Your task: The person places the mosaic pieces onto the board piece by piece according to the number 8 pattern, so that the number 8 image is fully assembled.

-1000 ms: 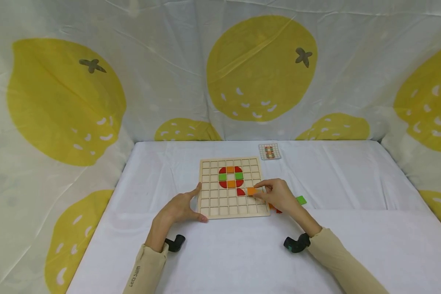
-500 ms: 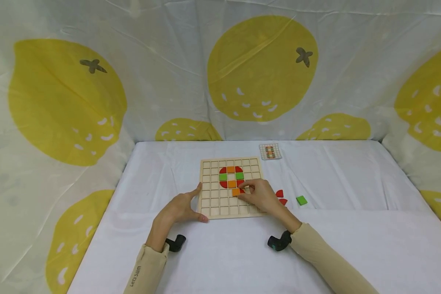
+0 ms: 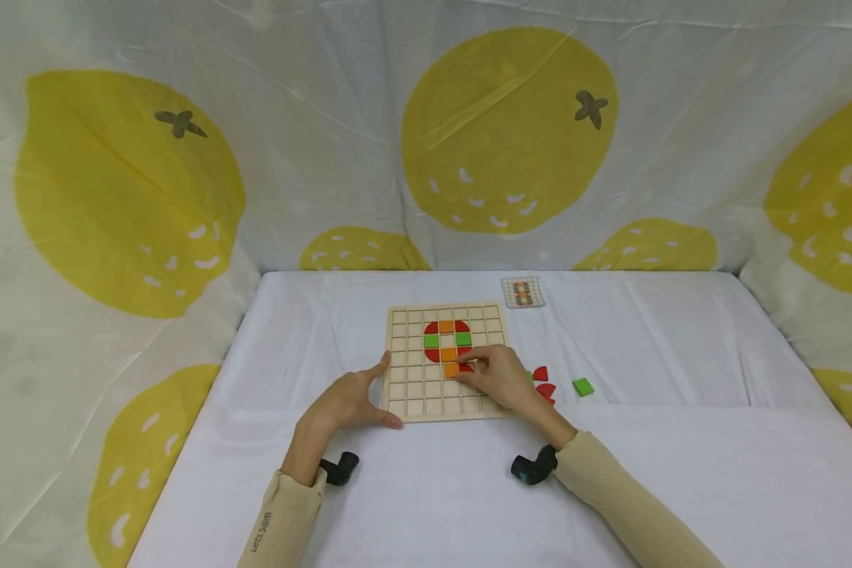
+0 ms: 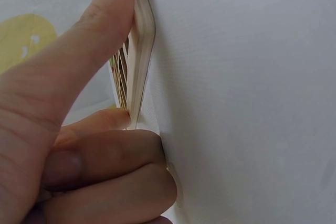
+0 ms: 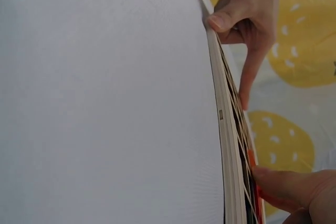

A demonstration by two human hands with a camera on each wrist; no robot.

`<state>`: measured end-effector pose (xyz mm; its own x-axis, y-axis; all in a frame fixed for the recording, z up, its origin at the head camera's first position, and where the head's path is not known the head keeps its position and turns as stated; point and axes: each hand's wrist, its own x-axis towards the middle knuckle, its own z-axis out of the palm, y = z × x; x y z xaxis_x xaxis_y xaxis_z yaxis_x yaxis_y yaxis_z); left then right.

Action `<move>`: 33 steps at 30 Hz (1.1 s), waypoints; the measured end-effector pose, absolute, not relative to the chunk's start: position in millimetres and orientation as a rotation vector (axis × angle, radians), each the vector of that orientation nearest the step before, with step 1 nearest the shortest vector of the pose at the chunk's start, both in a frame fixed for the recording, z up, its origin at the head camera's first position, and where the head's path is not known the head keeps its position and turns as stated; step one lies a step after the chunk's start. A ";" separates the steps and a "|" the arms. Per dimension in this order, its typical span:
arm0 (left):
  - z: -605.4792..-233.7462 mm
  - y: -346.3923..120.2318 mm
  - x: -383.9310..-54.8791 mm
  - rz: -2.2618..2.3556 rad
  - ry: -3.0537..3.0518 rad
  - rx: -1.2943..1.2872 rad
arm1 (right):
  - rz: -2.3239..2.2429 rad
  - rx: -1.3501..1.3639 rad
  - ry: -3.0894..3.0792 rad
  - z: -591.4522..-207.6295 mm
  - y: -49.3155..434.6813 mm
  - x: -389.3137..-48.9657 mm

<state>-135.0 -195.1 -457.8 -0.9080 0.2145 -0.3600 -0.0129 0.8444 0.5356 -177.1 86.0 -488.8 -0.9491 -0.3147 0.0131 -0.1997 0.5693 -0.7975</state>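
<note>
A wooden grid board (image 3: 415,392) lies on the table in the head view, bearing a ring of red, orange and green tiles (image 3: 431,341). My left hand (image 3: 344,401) holds its near left corner, thumb on the front edge and index finger on the left edge. In the left wrist view the other fingers (image 4: 113,158) are curled beside the board. Just below the ring, my right hand (image 3: 500,379) pinches a square orange tile (image 3: 450,370) between thumb and index finger, at a grid cell. A red quarter-round tile (image 3: 465,368) beside it is partly covered by that hand.
Right of the board lie red quarter-round tiles (image 3: 546,390) and a loose green square tile (image 3: 583,387). A small pattern card (image 3: 522,293) sits beyond the board's far right corner. A white cloth with printed lemons (image 3: 507,130) hangs behind the table.
My right hand has moved left across the board with the orange tile, from right of the red quarter-round tile to its left. Over the last half second it has shifted only slightly. My left hand stays put.
</note>
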 end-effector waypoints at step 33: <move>-458.6 -195.4 -135.6 0.745 2.610 0.137 | -1.274 -0.244 2.795 -473.6 168.8 -158.3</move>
<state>-135.6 -195.4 -458.6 -0.9064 0.2056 -0.3689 -0.0200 0.8516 0.5238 -158.3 168.8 -473.6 -0.9857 -0.1682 0.0109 -0.1186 0.6459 -0.7542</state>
